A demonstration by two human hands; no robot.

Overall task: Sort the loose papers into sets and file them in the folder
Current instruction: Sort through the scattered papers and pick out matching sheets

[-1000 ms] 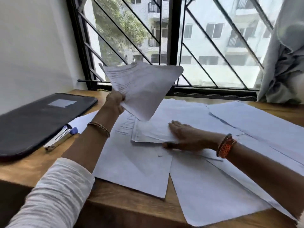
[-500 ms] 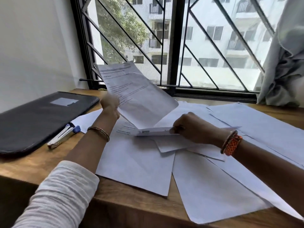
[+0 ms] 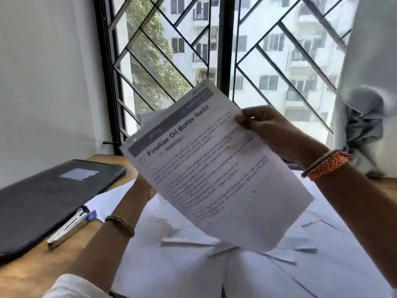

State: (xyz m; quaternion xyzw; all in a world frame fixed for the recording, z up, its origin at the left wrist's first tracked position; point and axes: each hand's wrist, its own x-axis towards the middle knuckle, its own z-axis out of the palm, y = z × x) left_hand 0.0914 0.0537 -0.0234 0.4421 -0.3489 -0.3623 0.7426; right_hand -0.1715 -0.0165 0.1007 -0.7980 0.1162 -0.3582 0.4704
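The right hand (image 3: 264,123) has lifted a new page (image 3: 214,168) off the desk (image 3: 32,276) and pinches it up by the left hand (image 3: 142,190), which holds another, so sorting goes on.

A wooden desk (image 3: 25,274) stands against a plain white wall (image 3: 47,78). Behind it, a black-framed window (image 3: 223,50) with diagonal grille bars admits daylight, showing a leafy tree (image 3: 150,57) and pale apartment blocks (image 3: 279,61). A grey curtain (image 3: 365,87) hangs at the right.
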